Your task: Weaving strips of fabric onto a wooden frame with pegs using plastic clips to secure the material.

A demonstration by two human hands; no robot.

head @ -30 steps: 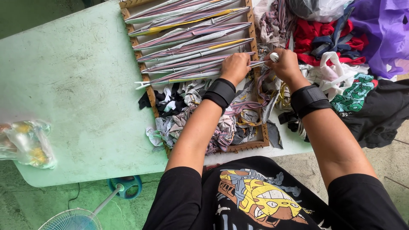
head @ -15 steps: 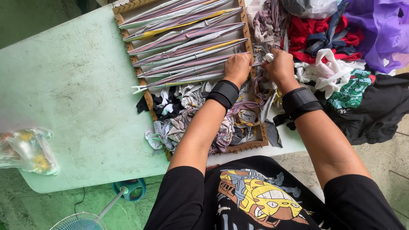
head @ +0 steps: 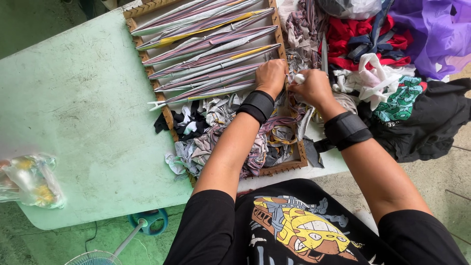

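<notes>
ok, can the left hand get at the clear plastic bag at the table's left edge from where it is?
Probably yes, though with a long reach. The left hand is pressed on the stretched fabric strips in the wooden frame. Between the frame and the plastic bag lies only bare green table.

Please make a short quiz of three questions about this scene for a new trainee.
1. True or false: the left hand rests on the stretched fabric strips at the right edge of the wooden frame.
2. What colour is the table? A) pale green B) white C) brown
3. Fill in: the right hand pinches a small ____ object.

Key: 1 true; 2 A; 3 white.
</notes>
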